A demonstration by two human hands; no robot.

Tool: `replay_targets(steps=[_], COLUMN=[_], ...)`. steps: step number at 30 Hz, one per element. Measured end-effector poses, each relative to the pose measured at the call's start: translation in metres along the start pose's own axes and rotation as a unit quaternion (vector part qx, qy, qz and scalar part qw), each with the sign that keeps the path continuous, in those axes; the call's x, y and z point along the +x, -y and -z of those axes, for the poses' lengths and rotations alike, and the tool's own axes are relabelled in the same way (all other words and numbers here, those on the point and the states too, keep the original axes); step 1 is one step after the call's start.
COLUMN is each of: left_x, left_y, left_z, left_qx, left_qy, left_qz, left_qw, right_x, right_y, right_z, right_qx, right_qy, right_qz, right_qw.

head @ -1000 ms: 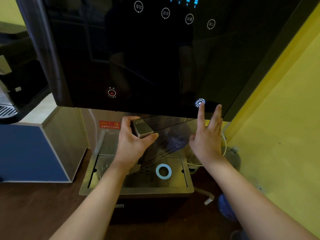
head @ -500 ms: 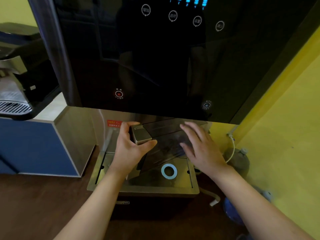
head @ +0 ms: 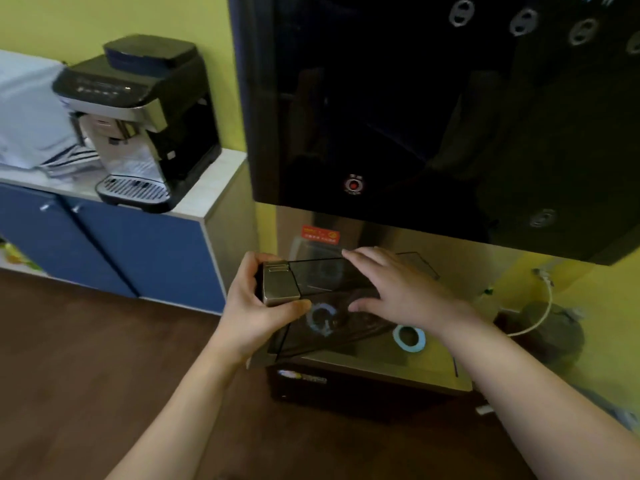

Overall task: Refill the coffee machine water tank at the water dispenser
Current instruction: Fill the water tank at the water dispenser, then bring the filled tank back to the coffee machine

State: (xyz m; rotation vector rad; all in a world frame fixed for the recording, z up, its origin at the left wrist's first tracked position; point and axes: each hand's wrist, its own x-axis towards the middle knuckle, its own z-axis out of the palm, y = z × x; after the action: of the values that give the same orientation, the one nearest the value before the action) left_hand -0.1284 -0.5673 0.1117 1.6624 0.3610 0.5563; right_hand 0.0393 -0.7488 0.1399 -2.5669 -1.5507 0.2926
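Observation:
The smoked clear water tank (head: pixel 325 282) with its silver end cap is held level above the dispenser's steel drip tray (head: pixel 433 367). My left hand (head: pixel 256 306) grips the silver end. My right hand (head: pixel 398 289) lies with spread fingers on the tank's top and right side. The black glass water dispenser (head: pixel 433 116) rises right behind, with a red-lit button on its panel. The black and silver coffee machine (head: pixel 142 123) stands on the counter at the left.
A blue-doored cabinet (head: pixel 114 251) with a white top carries the coffee machine and a striped cloth (head: pixel 31 116). Yellow wall lies to the right, with a white hose (head: pixel 540 313) and a grey lump on the floor. The floor is dark wood.
My right hand left the dispenser's lit button and came down onto the tank. The tank has moved out from under the dispenser, and my view has swung left, showing the coffee machine.

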Motion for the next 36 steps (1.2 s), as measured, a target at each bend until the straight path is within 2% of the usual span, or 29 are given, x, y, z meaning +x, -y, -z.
replay_targets(steps=[11, 18, 23, 28, 31, 33, 36], left_x=[0.009, 0.032, 0.073, 0.136, 0.181, 0.204, 0.24], left_y=[0.024, 0.046, 0.074, 0.094, 0.101, 0.104, 0.11], left_z=[0.21, 0.298, 0.327, 0.346, 0.352, 0.352, 0.354], left_qx=[0.046, 0.052, 0.101, 0.195, 0.292, 0.33, 0.339], left_qy=[-0.05, -0.111, -0.116, -0.036, 0.02, 0.026, 0.026], left_qz=[0.041, 0.066, 0.08, 0.104, 0.136, 0.147, 0.143], left_qw=[0.997, 0.99, 0.985, 0.974, 0.947, 0.932, 0.93], right_x=[0.15, 0.255, 0.332, 0.409, 0.452, 0.475, 0.509], right_y=[0.172, 0.237, 0.243, 0.221, 0.202, 0.191, 0.18], right_z=[-0.018, -0.021, -0.023, -0.024, -0.027, -0.028, -0.021], right_qx=[0.006, -0.022, -0.057, -0.076, -0.081, -0.081, -0.083], right_qy=[-0.014, 0.036, 0.045, 0.021, 0.017, 0.013, 0.006], right_qz=[0.081, 0.119, 0.128, 0.142, 0.142, 0.142, 0.138], right_qw=[0.997, 0.992, 0.989, 0.987, 0.986, 0.986, 0.987])
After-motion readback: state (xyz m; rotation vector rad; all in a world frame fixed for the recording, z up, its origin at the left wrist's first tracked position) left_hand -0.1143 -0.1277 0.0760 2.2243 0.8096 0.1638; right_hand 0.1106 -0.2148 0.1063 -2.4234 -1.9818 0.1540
